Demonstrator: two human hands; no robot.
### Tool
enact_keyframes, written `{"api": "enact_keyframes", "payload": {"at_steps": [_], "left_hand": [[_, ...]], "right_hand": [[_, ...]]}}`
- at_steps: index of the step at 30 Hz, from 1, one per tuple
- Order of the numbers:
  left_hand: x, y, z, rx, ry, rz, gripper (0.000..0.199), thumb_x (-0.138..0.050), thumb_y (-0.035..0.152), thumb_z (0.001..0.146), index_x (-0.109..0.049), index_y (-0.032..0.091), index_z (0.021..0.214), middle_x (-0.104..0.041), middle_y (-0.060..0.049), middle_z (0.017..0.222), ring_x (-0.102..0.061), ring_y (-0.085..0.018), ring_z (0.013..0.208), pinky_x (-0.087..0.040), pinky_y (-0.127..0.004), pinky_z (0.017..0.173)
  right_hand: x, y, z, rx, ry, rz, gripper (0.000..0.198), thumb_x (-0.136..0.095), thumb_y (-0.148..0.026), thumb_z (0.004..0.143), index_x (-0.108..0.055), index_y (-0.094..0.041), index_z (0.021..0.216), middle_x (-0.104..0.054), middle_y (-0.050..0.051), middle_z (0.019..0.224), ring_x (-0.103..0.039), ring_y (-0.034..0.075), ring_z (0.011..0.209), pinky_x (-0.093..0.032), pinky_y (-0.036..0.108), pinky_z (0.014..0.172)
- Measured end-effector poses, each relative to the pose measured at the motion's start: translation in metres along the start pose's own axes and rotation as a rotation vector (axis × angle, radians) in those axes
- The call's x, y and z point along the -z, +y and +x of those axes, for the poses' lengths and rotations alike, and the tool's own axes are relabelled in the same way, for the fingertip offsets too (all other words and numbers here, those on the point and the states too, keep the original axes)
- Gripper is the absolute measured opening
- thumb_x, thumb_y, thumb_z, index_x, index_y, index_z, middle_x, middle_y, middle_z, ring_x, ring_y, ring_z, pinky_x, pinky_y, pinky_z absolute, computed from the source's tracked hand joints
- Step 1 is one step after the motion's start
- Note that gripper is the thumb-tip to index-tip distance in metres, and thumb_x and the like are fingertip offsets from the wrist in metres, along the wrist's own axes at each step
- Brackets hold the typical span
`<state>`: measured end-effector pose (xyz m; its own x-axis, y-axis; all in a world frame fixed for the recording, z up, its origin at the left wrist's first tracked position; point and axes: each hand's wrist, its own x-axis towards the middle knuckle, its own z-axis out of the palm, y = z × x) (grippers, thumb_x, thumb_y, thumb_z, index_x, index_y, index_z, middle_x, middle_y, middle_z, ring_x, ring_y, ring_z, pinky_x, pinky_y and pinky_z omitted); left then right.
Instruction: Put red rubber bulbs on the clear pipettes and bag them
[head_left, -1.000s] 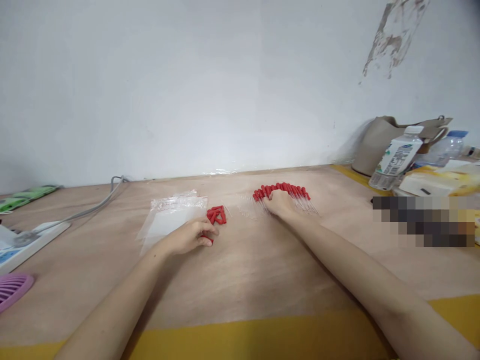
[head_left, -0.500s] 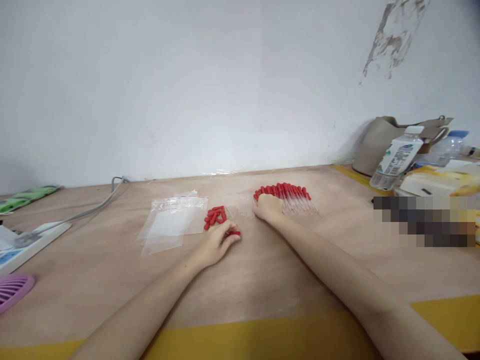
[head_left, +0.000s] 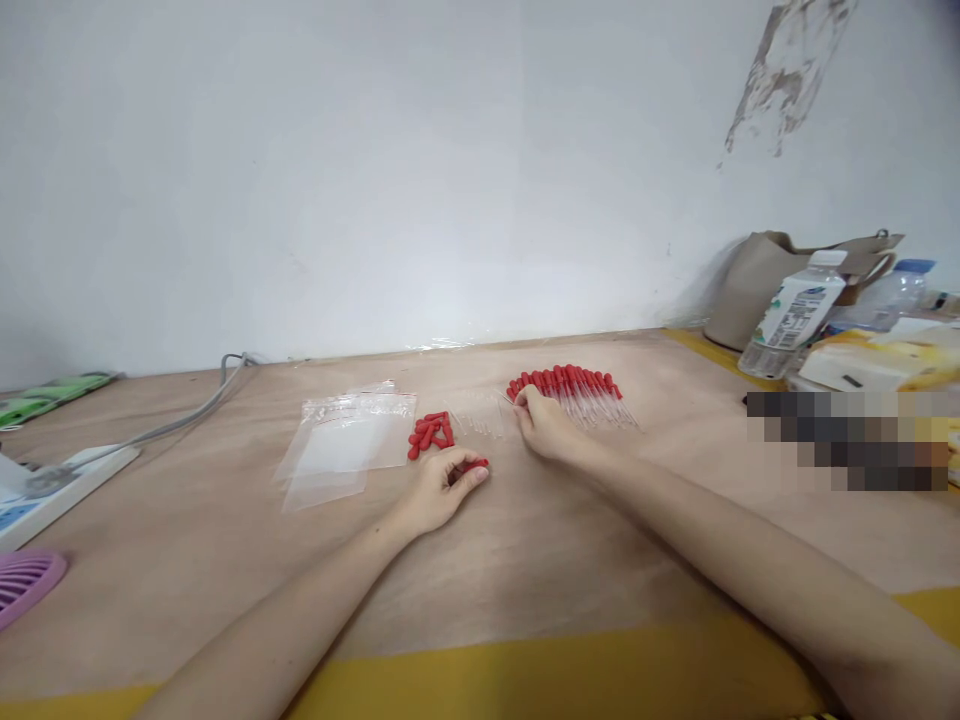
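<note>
My left hand (head_left: 441, 490) is closed on a red rubber bulb (head_left: 478, 464), its open end pointing right. Just beyond it lies a small heap of loose red rubber bulbs (head_left: 429, 432). Between the hands are several thin clear glass tubes (head_left: 478, 426) on the table. My right hand (head_left: 546, 425) pinches one thin glass tube (head_left: 505, 397), whose end sticks out to the upper left of the fingertips. Behind and beside that hand, a row of droppers (head_left: 585, 385) with red bulbs and clear stems lies fanned out, partly hidden by the hand.
Clear zip bags (head_left: 337, 440) lie in a stack left of the bulbs. At far left are a power strip (head_left: 82, 490), its grey cable (head_left: 187, 420) and a purple slotted object (head_left: 30, 585). A bottle (head_left: 795, 315) and a beige bag (head_left: 750, 290) stand at right.
My right hand has pulled back and turned, and a glass tube now shows in its fingers. The loose tubes shifted a little left. My left hand moved slightly right with the bulb.
</note>
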<state>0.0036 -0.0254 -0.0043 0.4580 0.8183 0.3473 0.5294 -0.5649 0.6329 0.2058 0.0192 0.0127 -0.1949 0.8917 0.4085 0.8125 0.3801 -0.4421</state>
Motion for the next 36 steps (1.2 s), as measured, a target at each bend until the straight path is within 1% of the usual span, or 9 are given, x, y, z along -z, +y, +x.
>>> {"api": "enact_keyframes", "payload": {"at_steps": [2, 4, 7, 9, 14, 18, 24, 30, 36], "left_hand": [[-0.001, 0.001, 0.0, 0.013, -0.007, -0.018, 0.024, -0.047, 0.036, 0.083, -0.058, 0.015, 0.084, -0.058, -0.002, 0.072, -0.051, -0.012, 0.062, -0.04, -0.022, 0.056], [-0.001, 0.003, 0.001, 0.018, -0.017, -0.034, 0.024, -0.047, 0.036, 0.083, -0.057, 0.014, 0.082, -0.056, -0.001, 0.069, -0.05, -0.011, 0.06, -0.04, -0.022, 0.055], [0.001, 0.005, 0.001, 0.023, -0.026, -0.056, 0.024, -0.047, 0.035, 0.083, -0.057, 0.014, 0.08, -0.055, 0.0, 0.066, -0.049, -0.011, 0.058, -0.039, -0.021, 0.053], [0.002, 0.006, 0.001, 0.021, -0.025, -0.068, 0.024, -0.048, 0.035, 0.083, -0.057, 0.014, 0.081, -0.055, 0.0, 0.066, -0.048, -0.011, 0.057, -0.04, -0.021, 0.053], [0.001, 0.005, 0.0, 0.018, -0.006, -0.074, 0.024, -0.049, 0.036, 0.081, -0.058, 0.014, 0.08, -0.052, 0.0, 0.063, -0.046, -0.01, 0.055, -0.039, -0.021, 0.05], [0.0, 0.005, -0.001, 0.043, -0.023, -0.144, 0.024, -0.049, 0.036, 0.081, -0.057, 0.014, 0.083, -0.053, 0.0, 0.063, -0.048, -0.011, 0.055, -0.041, -0.021, 0.051], [-0.002, 0.004, -0.001, 0.07, -0.048, -0.231, 0.024, -0.049, 0.036, 0.082, -0.056, 0.014, 0.078, -0.054, 0.0, 0.063, -0.05, -0.011, 0.055, -0.042, -0.022, 0.053], [0.0, 0.006, -0.003, 0.038, -0.08, -0.186, 0.026, -0.047, 0.036, 0.083, -0.059, 0.014, 0.076, -0.051, 0.002, 0.057, -0.047, -0.009, 0.053, -0.039, -0.02, 0.051], [0.001, 0.007, -0.005, -0.012, -0.14, -0.124, 0.027, -0.048, 0.036, 0.083, -0.064, 0.015, 0.083, -0.056, 0.0, 0.059, -0.048, -0.01, 0.054, -0.038, -0.02, 0.05]], "right_hand": [[0.003, 0.009, -0.019, 0.197, 0.049, 0.094, 0.021, -0.035, -0.018, 0.086, -0.048, -0.014, 0.103, -0.061, 0.009, 0.091, -0.056, 0.016, 0.082, -0.042, 0.027, 0.071], [0.005, 0.016, -0.035, 0.339, 0.079, 0.096, 0.024, -0.035, -0.019, 0.087, -0.049, -0.016, 0.106, -0.059, 0.009, 0.096, -0.055, 0.016, 0.085, -0.041, 0.028, 0.075], [0.007, 0.016, -0.052, 0.443, 0.093, 0.064, 0.023, -0.036, -0.021, 0.088, -0.054, -0.018, 0.1, -0.06, 0.006, 0.091, -0.054, 0.016, 0.083, -0.04, 0.03, 0.075], [0.008, 0.012, -0.057, 0.458, 0.093, 0.055, 0.022, -0.036, -0.022, 0.088, -0.056, -0.018, 0.097, -0.06, 0.005, 0.087, -0.054, 0.015, 0.081, -0.039, 0.03, 0.075], [0.01, 0.002, -0.061, 0.481, 0.063, 0.039, 0.023, -0.036, -0.022, 0.088, -0.056, -0.017, 0.097, -0.061, 0.005, 0.086, -0.054, 0.014, 0.078, -0.035, 0.03, 0.074], [0.007, 0.005, -0.061, 0.512, 0.041, 0.014, 0.021, -0.038, -0.021, 0.088, -0.057, -0.018, 0.096, -0.061, 0.004, 0.083, -0.054, 0.013, 0.072, -0.033, 0.029, 0.071], [0.004, 0.01, -0.061, 0.57, 0.023, -0.003, 0.02, -0.04, -0.022, 0.087, -0.059, -0.018, 0.092, -0.061, 0.004, 0.078, -0.051, 0.013, 0.067, -0.032, 0.03, 0.069], [0.007, 0.009, -0.058, 0.54, -0.018, 0.104, 0.021, -0.042, -0.021, 0.087, -0.062, -0.022, 0.095, -0.064, 0.003, 0.085, -0.054, 0.013, 0.071, -0.032, 0.03, 0.071], [0.011, 0.011, -0.054, 0.532, -0.071, 0.092, 0.02, -0.046, -0.024, 0.086, -0.064, -0.024, 0.094, -0.064, 0.001, 0.082, -0.054, 0.012, 0.068, -0.031, 0.03, 0.071]]}}
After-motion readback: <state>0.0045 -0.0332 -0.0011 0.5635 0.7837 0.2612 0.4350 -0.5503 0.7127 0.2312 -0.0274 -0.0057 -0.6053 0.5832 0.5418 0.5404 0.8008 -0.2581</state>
